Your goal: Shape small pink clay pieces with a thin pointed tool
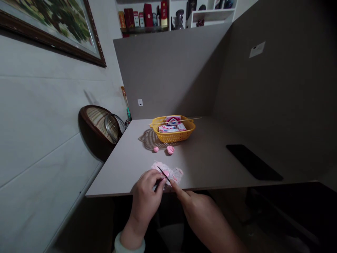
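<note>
My left hand (147,188) is closed around a small pink piece that looks like soap (166,173), near the front edge of the table. In my right hand (191,200) is a knife with a thin dark blade (161,170). Its blade slants up and left across the pink piece, and my fingers hide the handle. Pale pink shavings (177,173) lie scattered beneath and around both hands. Farther back sit a small pink ball (156,149) and a larger grooved pink lump (170,150).
A yellow plastic basket (172,137) holds several pink-and-white boxes (168,129), with a thin stick (184,120) across its rim. A black flat panel (252,161) lies at the right. Woven and round items (98,123) lean against the left wall. Grey partitions (171,77) enclose the back and right.
</note>
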`<state>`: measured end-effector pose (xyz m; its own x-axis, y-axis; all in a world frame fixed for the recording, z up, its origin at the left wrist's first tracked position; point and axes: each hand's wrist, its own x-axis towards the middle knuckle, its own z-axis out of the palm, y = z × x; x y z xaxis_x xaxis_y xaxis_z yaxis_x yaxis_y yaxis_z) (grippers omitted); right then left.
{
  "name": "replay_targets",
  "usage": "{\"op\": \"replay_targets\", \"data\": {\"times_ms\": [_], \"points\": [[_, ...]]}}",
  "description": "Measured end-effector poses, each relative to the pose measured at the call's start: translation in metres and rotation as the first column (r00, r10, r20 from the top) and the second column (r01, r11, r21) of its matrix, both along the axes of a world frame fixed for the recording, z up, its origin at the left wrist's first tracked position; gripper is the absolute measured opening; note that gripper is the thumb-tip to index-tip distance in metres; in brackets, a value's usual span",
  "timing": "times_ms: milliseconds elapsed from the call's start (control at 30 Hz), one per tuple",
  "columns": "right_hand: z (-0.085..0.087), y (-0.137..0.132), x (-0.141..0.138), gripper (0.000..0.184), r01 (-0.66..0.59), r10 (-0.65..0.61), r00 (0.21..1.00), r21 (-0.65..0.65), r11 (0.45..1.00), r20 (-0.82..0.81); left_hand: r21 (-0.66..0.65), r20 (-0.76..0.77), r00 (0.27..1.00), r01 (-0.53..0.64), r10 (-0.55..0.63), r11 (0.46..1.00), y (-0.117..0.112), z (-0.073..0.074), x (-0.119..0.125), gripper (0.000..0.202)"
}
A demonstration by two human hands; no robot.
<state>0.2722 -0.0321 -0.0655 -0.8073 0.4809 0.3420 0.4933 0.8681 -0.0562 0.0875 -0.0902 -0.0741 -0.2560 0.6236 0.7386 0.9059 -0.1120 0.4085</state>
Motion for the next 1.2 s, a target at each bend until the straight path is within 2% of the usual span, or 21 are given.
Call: {"op": "replay_targets", "data": {"times_ms": [67, 233, 300, 467, 667, 900, 1100, 1200], "points": [[-0.002, 0.001, -0.001, 0.077, -0.004, 0.004, 1.0, 0.0, 1.0, -0.018, -0.002, 0.001, 1.0, -0.002, 0.002, 1.0, -0.001, 0.0, 0.0, 0.005], [-0.02, -0.005, 0.024, 0.079, -0.045, 0.047, 0.996, 0.029, 0.999, -0.073, 0.009, 0.006, 1.0, 0.009, -0.009, 1.0, -0.001, -0.002, 0.0, 0.005], [-0.017, -0.005, 0.024, 0.077, -0.04, 0.041, 0.998, 0.018, 0.999, -0.055, 0.011, 0.012, 1.0, 0.025, -0.025, 1.0, 0.0, -0.002, 0.0, 0.004], [-0.003, 0.002, 0.003, 0.076, 0.002, -0.003, 1.0, -0.039, 0.999, -0.018, 0.039, -0.009, 1.0, 0.008, -0.007, 0.999, 0.002, -0.004, -0.002, 0.006], [-0.016, 0.0, 0.024, 0.073, -0.046, 0.045, 0.997, -0.017, 0.999, -0.063, 0.034, -0.005, 1.0, 0.016, -0.016, 0.999, 0.001, -0.005, -0.002, 0.006], [-0.002, 0.005, 0.0, 0.077, -0.007, 0.006, 1.0, -0.081, 0.997, -0.013, 0.044, 0.005, 0.999, 0.034, -0.034, 0.998, 0.001, -0.006, -0.003, 0.006], [-0.018, 0.002, 0.026, 0.073, -0.042, 0.039, 0.999, -0.084, 0.996, -0.038, 0.036, -0.024, 1.0, 0.016, -0.015, 0.999, -0.002, -0.005, -0.001, 0.006], [-0.012, -0.001, 0.024, 0.072, -0.023, 0.022, 1.0, -0.068, 0.997, -0.015, 0.042, -0.024, 1.0, 0.018, -0.017, 0.999, -0.001, -0.003, -0.001, 0.005]]}}
